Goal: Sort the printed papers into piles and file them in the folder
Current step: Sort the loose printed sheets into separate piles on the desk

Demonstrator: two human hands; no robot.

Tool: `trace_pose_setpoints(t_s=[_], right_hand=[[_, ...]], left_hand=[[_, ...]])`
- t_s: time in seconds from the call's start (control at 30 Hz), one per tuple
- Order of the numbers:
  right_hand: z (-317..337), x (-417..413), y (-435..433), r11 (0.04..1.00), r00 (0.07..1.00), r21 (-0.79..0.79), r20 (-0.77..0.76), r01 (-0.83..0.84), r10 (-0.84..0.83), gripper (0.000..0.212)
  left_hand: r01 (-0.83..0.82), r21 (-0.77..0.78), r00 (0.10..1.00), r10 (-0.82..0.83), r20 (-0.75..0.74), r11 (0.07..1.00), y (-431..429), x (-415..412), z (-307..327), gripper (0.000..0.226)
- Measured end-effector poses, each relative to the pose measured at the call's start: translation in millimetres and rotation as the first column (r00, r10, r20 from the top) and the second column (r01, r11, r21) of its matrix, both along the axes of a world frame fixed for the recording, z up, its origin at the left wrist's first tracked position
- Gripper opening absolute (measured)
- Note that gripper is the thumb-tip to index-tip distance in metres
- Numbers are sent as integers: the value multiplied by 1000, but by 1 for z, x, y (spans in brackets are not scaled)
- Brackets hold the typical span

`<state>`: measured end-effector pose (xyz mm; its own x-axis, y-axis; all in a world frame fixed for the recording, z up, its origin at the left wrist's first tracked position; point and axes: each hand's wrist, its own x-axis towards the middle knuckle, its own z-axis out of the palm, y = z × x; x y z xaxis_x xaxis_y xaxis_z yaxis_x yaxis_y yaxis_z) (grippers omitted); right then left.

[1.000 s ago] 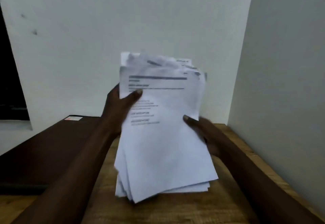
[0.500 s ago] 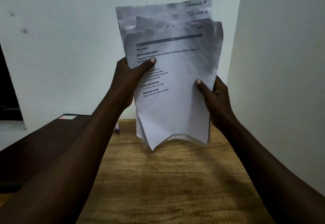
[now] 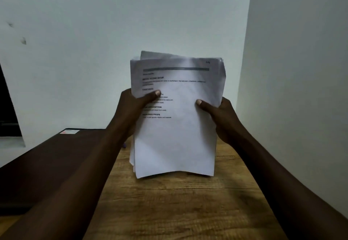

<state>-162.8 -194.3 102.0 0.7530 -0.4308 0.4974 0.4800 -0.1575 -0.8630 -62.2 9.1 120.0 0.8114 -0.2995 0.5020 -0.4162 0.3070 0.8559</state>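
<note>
A stack of printed papers stands upright at the centre of view, its printed side facing the camera. Its lower edge is at or just above the wooden worktop; contact is unclear. The left hand grasps the stack's edge at 9 o'clock and the right hand at 3 o'clock, thumbs pressed on the top sheet, fingers wrapped behind, out of sight. A dark slab bearing a small label lies at 8 o'clock.

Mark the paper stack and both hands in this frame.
paper stack (image 3: 177, 141), head view, blank lower half of the front sheet.
left hand (image 3: 130, 109), head view, back of the hand.
right hand (image 3: 225, 119), head view, back of the hand.
</note>
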Motion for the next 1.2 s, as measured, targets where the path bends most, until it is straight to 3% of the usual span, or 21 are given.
trace_pose_setpoints(t_s=[0.1,0.23,0.37,0.57,0.7,0.87,1.0,1.2], right_hand=[[1,-1,1,1000,1000,23,19,-17,16,23],[-5,-5,0,995,996,47,9,-89,88,30],[-3,-5,5,999,998,-2,-22,-55,54,21],[6,-6,9,996,997,-70,55,61,-58,13],[4,-9,11,999,999,-15,22,-42,42,26],[-11,-7,17,978,983,107,-37,-177,182,39],[-23,-2,19,950,959,164,-61,-265,278,49],[-31,4,20,949,946,124,-106,-291,305,46]], left_hand=[[34,-34,999,-34,-6,999,5,-2,9,30],[92,58,996,-91,-19,994,17,-1,-5,37],[123,90,992,-122,-13,988,20,0,1,39],[165,197,969,-196,152,966,27,-4,32,51],[296,175,912,-332,240,939,37,-12,53,65],[406,180,885,-434,169,896,47,-13,47,59],[313,146,935,-331,126,939,46,-11,35,35],[172,59,978,-177,109,983,47,2,22,21]])
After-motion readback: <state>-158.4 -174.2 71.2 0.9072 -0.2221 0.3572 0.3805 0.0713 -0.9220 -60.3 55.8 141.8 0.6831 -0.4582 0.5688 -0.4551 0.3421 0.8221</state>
